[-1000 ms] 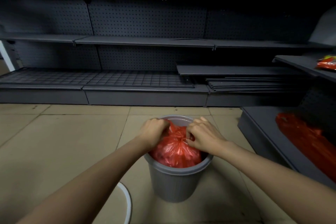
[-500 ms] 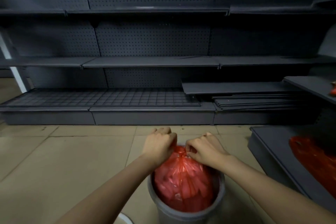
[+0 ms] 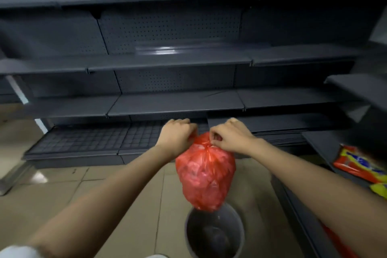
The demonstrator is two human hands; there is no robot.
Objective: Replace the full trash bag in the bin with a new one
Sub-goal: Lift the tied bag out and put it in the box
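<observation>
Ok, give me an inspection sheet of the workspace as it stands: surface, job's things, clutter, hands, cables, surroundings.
Surface: beige tiled floor.
Job's things: full red trash bag, top gathered, hanging above the grey bin; no liner seen in the bin.
Clutter: red and yellow snack packets on the low shelf at right.
Hands: left hand and right hand both grip the bag's gathered top.
Cables: nothing seen.
Surroundings: dark grey pegboard shelving, its shelves bare; image blurred.

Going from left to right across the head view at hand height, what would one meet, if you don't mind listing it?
Left hand → knotted top of the red trash bag → right hand.
</observation>
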